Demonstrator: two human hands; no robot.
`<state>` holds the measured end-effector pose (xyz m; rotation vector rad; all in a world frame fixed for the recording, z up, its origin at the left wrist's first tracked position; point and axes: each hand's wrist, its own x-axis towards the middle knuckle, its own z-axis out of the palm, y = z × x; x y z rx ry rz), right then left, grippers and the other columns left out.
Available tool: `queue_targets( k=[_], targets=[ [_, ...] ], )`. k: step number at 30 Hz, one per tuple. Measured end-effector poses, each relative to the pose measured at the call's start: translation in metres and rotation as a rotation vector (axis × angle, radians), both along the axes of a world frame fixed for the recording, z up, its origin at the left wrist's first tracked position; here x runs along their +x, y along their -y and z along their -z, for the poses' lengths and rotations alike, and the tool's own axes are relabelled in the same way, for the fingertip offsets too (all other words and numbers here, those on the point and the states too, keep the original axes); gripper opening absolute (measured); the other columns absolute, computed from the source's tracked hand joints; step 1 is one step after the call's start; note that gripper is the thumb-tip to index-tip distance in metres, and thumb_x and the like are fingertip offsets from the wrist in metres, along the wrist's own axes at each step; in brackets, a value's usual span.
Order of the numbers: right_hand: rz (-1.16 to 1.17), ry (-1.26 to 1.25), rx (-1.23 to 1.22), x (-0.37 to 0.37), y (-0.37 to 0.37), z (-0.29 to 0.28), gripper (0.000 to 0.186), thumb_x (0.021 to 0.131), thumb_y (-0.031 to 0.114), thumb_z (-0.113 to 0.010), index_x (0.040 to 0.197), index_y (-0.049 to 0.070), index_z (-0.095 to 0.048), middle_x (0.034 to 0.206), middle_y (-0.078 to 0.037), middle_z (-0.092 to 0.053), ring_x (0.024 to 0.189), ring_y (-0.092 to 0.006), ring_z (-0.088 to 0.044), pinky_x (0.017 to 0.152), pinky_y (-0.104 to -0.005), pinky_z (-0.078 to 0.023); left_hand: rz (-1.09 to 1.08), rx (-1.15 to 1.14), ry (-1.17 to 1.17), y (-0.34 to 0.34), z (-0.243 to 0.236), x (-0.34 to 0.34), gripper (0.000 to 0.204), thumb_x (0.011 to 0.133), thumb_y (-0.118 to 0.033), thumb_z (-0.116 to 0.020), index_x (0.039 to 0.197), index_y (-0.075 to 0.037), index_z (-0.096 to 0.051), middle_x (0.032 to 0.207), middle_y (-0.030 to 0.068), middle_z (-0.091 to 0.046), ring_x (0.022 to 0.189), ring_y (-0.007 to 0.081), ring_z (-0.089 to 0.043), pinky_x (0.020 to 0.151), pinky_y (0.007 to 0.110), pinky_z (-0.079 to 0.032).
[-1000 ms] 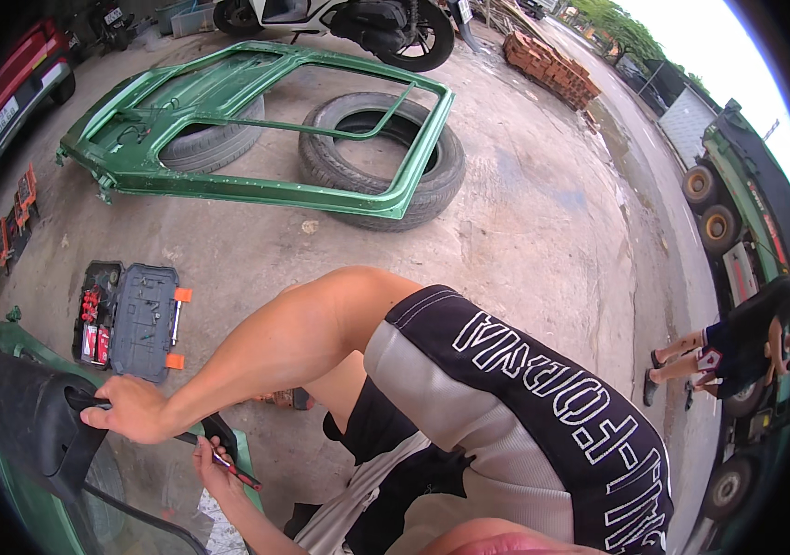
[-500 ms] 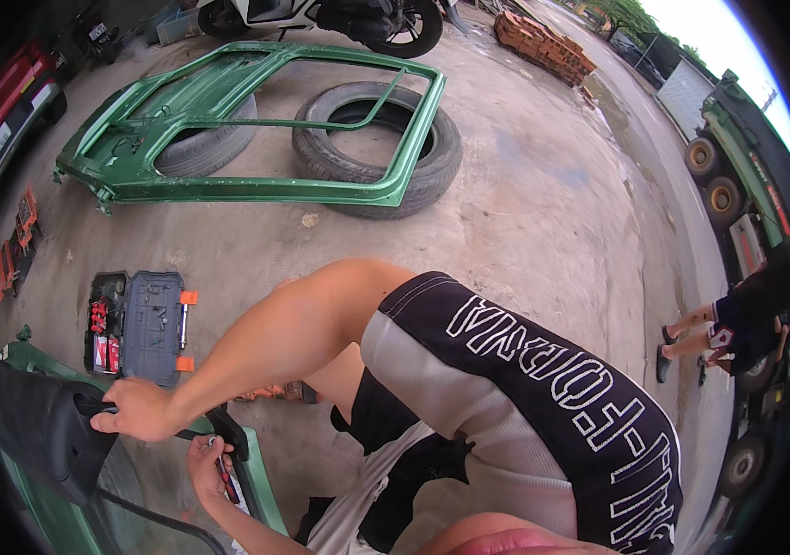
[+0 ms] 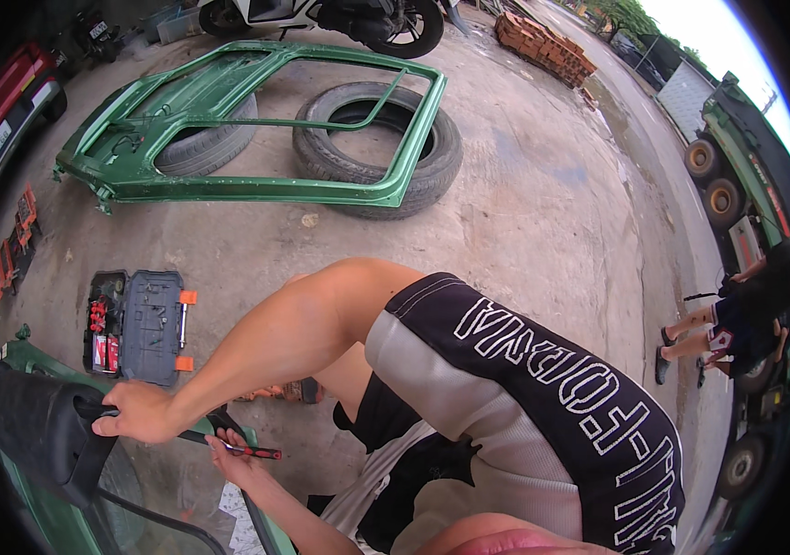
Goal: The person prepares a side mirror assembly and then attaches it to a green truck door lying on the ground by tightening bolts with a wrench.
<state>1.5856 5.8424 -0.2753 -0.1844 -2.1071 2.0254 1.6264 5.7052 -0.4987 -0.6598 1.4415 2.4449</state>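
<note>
Both hands work at the green door: left hand grips its black mirror housing, right hand grasps a red-handled screwdriver. Beyond them lies an open black tool case with orange latches.

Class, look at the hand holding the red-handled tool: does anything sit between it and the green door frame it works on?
Nothing visible does. The right hand holds the red-handled tool right at the green door frame, while the left hand grips the black trim piece beside it.
</note>
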Motion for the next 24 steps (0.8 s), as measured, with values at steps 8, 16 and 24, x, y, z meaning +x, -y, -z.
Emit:
queue_targets(
  k=[8,16,24],
  targets=[
    [-0.079,-0.031,0.013,-0.002,-0.004,0.000,0.046,0.093,0.041,-0.063,0.090,-0.005,-0.067,0.070,-0.016,-0.063,0.072,-0.0313,-0.066,0.072,-0.0460,-0.049,0.650,-0.117,-0.064,0.052,-0.038,-0.020,0.035,0.098,-0.014,-0.067,0.127,-0.001,-0.051,0.108,0.0136,-0.069,0.079,0.0165,-0.066,0.068,0.025,-0.052],
    [-0.089,-0.023,0.043,-0.001,-0.007,0.001,0.046,0.092,0.041,-0.064,0.088,-0.005,-0.066,0.071,-0.017,-0.063,0.073,-0.0318,-0.067,0.073,-0.0460,-0.050,1.064,-0.703,-0.405,0.068,-0.055,-0.065,0.030,0.090,0.004,-0.064,0.120,0.003,-0.062,0.083,0.0034,-0.066,0.065,0.0086,-0.060,0.058,0.023,-0.047],
    [-0.068,-0.080,0.082,-0.010,-0.003,0.011,0.045,0.092,0.041,-0.065,0.090,-0.004,-0.067,0.072,-0.018,-0.065,0.075,-0.0328,-0.067,0.074,-0.0451,-0.050,1.039,-0.787,-0.271,0.042,-0.080,-0.031,0.013,0.100,-0.007,-0.060,0.103,-0.002,-0.048,0.075,0.0081,-0.063,0.056,0.0153,-0.062,0.051,0.028,-0.049]
  ],
)
